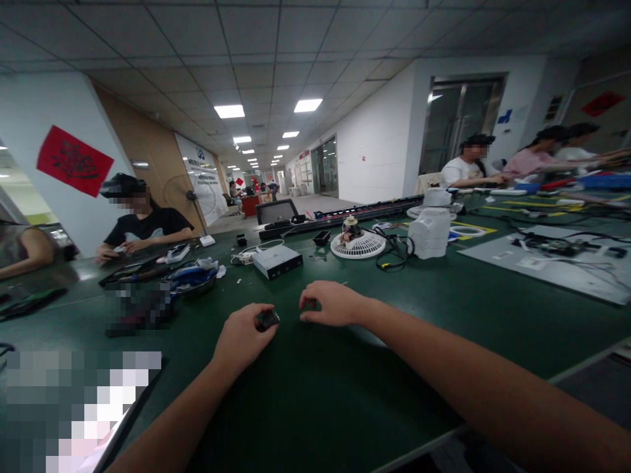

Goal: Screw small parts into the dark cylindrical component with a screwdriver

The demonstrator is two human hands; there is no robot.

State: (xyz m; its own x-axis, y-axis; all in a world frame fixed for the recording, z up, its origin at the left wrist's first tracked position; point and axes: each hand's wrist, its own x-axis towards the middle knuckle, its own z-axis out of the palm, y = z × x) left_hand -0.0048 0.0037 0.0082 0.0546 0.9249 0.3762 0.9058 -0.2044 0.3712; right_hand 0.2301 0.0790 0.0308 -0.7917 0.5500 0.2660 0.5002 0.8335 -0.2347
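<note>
My left hand point(242, 333) is just above the green table, thumb and fingers pinched around a small dark block-like part point(269, 319) with a lighter edge. Across a short gap, my right hand point(331, 304) faces it, its fingers curled down toward the thumb. Whatever may be between those right fingertips is too small or hidden to make out. Beyond both hands lies a flat silver-grey box point(277, 261) with a dark front. A small black open tray point(322, 238) stands behind it, with tiny metal bits point(318, 257) close by.
Farther back are a white fan grille with a motor point(358, 243), a white housing point(428, 233) and black cables point(396, 249). A grey board with electronics point(557, 259) lies right. A blue bundle point(193, 276) is left. Other people sit across the table on both sides.
</note>
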